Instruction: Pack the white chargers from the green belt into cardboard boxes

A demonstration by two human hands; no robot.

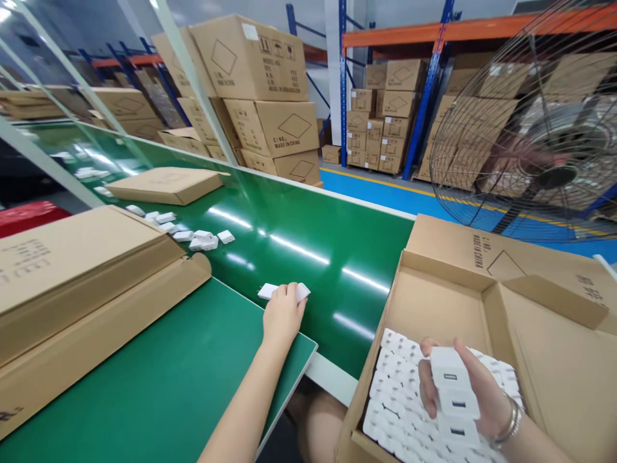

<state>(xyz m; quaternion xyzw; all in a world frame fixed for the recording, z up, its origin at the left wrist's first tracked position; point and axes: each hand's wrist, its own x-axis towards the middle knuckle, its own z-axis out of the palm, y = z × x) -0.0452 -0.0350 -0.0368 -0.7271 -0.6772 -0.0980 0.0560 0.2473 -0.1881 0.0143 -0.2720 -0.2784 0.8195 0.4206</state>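
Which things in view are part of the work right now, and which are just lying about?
In the work:
- left hand, gripping white blocks
- right hand, holding three USB blocks over the open carton
- green belt

Just around:
- wire fan
- stacked cartons
- shelving

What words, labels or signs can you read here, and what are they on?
"C/NO.: MADE IN CHINA": middle stacked box.
"C/NO.: MADE IN CHINA", sideways: open box's flap.
Handling symbols, other print too blurred: top stacked box.
Too blurred or small: near left box, rack boxes.
No readable words: held plugs.
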